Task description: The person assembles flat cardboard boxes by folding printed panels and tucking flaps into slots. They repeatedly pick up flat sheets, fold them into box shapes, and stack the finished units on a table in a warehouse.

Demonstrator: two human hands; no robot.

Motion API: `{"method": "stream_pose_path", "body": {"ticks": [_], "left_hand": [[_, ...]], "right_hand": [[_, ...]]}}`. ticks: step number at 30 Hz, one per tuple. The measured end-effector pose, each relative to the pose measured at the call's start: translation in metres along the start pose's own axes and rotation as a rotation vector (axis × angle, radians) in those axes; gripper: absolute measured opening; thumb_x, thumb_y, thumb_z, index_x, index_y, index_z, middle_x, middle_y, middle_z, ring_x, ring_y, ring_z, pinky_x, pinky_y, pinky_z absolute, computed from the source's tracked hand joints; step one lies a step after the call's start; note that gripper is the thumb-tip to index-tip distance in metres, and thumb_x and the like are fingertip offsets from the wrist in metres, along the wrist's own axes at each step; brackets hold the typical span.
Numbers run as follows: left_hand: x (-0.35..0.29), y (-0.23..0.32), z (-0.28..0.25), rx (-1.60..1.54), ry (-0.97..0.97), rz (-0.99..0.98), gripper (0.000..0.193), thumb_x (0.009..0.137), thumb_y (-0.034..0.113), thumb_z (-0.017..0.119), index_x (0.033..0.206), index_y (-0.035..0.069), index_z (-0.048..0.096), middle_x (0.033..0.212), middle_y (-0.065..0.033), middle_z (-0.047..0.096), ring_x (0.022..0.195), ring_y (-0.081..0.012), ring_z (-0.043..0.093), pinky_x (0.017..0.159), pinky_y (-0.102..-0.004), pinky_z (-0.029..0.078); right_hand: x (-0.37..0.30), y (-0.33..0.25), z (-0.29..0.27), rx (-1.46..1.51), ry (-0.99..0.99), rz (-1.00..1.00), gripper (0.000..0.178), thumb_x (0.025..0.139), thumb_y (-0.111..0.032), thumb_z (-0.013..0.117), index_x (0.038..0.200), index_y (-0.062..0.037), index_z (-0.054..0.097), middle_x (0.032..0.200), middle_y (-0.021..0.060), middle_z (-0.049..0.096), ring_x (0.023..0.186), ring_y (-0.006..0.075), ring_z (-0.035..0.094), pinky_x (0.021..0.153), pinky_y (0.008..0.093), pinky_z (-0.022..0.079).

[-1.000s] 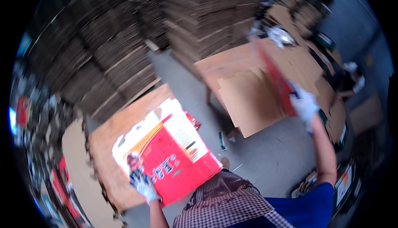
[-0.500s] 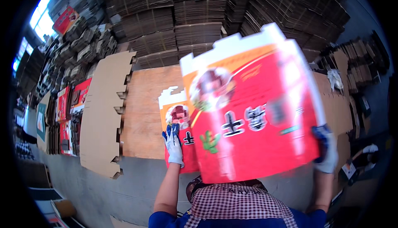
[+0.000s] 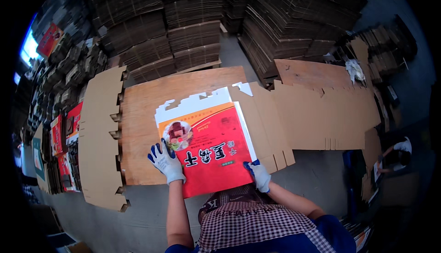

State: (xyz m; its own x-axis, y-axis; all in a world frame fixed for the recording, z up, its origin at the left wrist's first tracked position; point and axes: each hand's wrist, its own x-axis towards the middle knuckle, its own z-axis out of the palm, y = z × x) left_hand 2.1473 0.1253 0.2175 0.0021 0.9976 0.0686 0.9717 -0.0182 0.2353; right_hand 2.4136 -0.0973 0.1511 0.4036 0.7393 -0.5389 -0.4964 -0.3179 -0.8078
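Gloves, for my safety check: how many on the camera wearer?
2: one on the left hand, at the red carton blank's left edge; one on the right hand, at its right edge.

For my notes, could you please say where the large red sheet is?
In the head view, the red sheet is central, between left hand and right hand, partly over the wooden table.

A window (image 3: 30, 47) glares at far left, cardboard stacks (image 3: 193, 37) sit in dim shade, and outer edges bend.
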Motion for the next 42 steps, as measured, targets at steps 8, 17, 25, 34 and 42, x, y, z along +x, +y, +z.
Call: {"method": "stream_pose_path", "body": {"ticks": [8,17,25,34,42], "left_hand": [[0.001,0.175,0.041,-0.137,-0.199,0.491,0.067,0.091,0.055,0.061,0.148,0.020,0.052,0.166,-0.0130,0.022,0.154,-0.0396,0.010,0.122,-0.0629,0.003],[0.002,0.173,0.053,-0.093,-0.219,0.504,0.063,0.093,0.058,0.058,0.145,0.022,0.056,0.167,-0.0123,0.020,0.155,-0.0388,0.007,0.122,-0.0630,0.000],[0.003,0.177,0.050,-0.129,-0.256,0.499,0.061,0.093,0.056,0.059,0.143,0.023,0.058,0.167,-0.0122,0.020,0.155,-0.0399,0.007,0.122,-0.0631,-0.001],[0.004,0.177,0.054,-0.170,-0.219,0.485,0.054,0.093,0.053,0.059,0.138,0.022,0.063,0.164,-0.0118,0.027,0.154,-0.0402,0.011,0.122,-0.0633,0.001],[0.009,0.182,0.050,-0.173,-0.230,0.482,0.052,0.094,0.048,0.058,0.139,0.021,0.061,0.163,-0.0119,0.030,0.154,-0.0392,0.012,0.122,-0.0631,0.001]], "right_hand": [[-0.024,-0.116,0.000,-1.094,0.013,-0.019,0.037,0.093,-0.037,0.067,0.118,-0.0103,0.071,0.100,0.0148,0.075,0.091,0.0281,0.072,0.081,0.0365,0.055],[0.076,-0.197,-0.110,-0.211,0.033,-0.103,0.046,0.107,-0.036,0.047,0.139,-0.0035,0.057,0.114,0.0053,0.070,0.100,0.0156,0.067,0.085,0.0268,0.052],[0.121,-0.216,0.017,-0.600,0.058,-0.617,0.032,0.098,-0.007,0.059,0.131,-0.0040,0.061,0.134,0.0104,0.060,0.122,0.0227,0.059,0.107,0.0332,0.045],[0.209,-0.207,0.051,-1.533,-0.181,-0.879,0.046,0.090,-0.030,0.065,0.135,-0.0210,0.063,0.152,0.0064,0.048,0.149,0.0338,0.028,0.122,0.0501,0.019],[0.215,-0.202,0.054,-1.640,-0.160,-0.851,0.043,0.095,-0.031,0.058,0.137,-0.0210,0.062,0.152,0.0075,0.048,0.148,0.0382,0.026,0.121,0.0504,0.020]]}}
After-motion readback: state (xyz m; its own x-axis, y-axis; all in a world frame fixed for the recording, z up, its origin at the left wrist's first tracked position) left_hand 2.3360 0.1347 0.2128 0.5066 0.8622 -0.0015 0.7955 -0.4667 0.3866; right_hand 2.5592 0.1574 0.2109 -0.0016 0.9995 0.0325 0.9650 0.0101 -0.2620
